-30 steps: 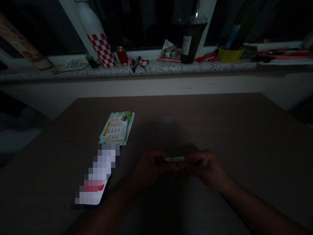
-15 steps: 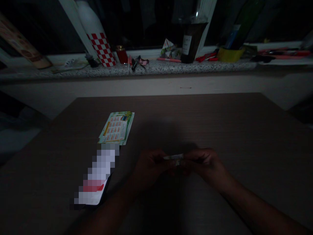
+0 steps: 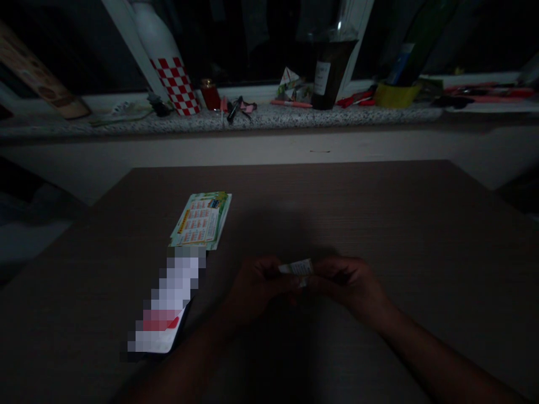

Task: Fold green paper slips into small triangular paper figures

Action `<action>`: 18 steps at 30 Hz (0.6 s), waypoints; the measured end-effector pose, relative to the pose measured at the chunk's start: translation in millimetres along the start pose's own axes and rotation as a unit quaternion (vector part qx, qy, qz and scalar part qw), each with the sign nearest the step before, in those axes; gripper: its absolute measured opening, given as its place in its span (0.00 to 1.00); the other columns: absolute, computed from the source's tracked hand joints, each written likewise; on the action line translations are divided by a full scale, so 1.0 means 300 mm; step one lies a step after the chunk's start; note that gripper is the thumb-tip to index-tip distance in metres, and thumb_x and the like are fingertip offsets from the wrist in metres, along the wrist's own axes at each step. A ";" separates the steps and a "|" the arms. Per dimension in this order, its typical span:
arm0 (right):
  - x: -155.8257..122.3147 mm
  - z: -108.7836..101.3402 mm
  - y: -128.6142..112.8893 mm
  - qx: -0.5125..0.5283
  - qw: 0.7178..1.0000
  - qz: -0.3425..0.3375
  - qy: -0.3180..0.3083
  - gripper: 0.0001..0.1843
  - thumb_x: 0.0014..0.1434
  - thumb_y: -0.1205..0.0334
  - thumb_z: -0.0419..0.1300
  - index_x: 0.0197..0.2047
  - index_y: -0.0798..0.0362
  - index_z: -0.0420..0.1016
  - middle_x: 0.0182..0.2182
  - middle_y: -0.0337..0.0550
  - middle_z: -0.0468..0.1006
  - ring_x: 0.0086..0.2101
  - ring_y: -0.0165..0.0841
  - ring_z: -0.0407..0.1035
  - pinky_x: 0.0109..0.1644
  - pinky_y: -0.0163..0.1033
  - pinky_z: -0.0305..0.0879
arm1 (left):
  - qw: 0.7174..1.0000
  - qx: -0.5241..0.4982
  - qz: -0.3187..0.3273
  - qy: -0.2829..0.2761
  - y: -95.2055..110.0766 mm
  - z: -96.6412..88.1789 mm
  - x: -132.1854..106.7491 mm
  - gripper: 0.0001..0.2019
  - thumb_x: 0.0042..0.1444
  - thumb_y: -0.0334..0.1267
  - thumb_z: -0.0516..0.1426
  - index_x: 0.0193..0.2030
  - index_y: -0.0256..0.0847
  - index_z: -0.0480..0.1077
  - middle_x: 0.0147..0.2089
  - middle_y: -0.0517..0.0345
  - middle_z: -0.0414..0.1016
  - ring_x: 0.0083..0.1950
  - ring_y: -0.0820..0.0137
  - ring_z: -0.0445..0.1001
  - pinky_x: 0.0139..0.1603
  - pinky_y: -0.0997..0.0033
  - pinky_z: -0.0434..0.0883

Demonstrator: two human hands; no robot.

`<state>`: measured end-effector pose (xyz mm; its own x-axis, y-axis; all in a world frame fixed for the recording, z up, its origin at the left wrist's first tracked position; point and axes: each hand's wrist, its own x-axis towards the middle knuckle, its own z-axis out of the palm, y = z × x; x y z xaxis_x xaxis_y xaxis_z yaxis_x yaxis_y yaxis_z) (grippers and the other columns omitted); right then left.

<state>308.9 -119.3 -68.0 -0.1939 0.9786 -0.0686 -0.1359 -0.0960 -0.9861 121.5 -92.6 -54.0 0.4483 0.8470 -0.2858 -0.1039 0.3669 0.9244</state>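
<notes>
Over the middle of the dark wooden table (image 3: 379, 224), a small pale piece of printed paper (image 3: 298, 268) is pinched between both hands. My left hand (image 3: 261, 286) grips it from the left, thumb and fingers pressed together. From the other side my right hand (image 3: 347, 283) holds it the same way, fingers closed. The paper looks folded or bent, with its lower part hidden by the thumbs. To the left lies a stack of printed calendar cards (image 3: 197, 221), green at the edges. Just below the cards is a lit phone (image 3: 162, 339), its screen mostly pixelated.
A granite windowsill (image 3: 269, 119) runs behind the table. On it stand a white bottle with red checks (image 3: 174, 78), a small red bottle (image 3: 209, 95), a dark plastic cup (image 3: 330, 78), a roll of yellow tape (image 3: 396, 95) and several pens and clips.
The paper has tilted up between my fingers, so more of its printed face shows. Both hands have barely shifted; the cards and phone stay put.
</notes>
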 end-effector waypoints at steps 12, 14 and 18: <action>-0.005 0.005 -0.001 -0.066 0.996 -0.043 0.028 0.03 0.52 0.63 0.66 0.31 0.52 0.81 0.26 0.41 0.82 0.25 0.29 0.74 0.29 0.32 0.70 | 0.999 -0.021 -0.036 -0.019 -0.003 0.006 0.001 0.07 0.43 0.33 0.67 0.26 0.33 0.75 0.25 0.57 0.77 0.23 0.73 0.73 0.24 0.75 0.71; -0.006 0.010 -0.006 -0.078 0.994 -0.057 0.047 0.03 0.52 0.62 0.66 0.31 0.52 0.81 0.25 0.40 0.82 0.24 0.29 0.74 0.27 0.31 0.69 | 0.999 -0.024 -0.040 -0.027 -0.004 0.005 0.000 0.06 0.43 0.33 0.67 0.28 0.33 0.76 0.25 0.57 0.77 0.23 0.74 0.73 0.24 0.75 0.72; -0.007 0.020 -0.013 -0.087 0.992 -0.068 0.066 0.05 0.52 0.61 0.66 0.27 0.52 0.81 0.21 0.40 0.81 0.22 0.28 0.73 0.25 0.30 0.68 | 0.998 -0.033 -0.037 -0.039 -0.008 0.002 0.004 0.07 0.43 0.34 0.67 0.28 0.33 0.76 0.25 0.57 0.76 0.24 0.73 0.73 0.24 0.75 0.73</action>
<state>303.9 -122.1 -63.2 -0.0545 0.9967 0.0595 0.0189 0.0606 -0.9980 122.7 -92.8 -56.5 0.5236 0.7851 -0.3307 -0.1255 0.4550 0.8816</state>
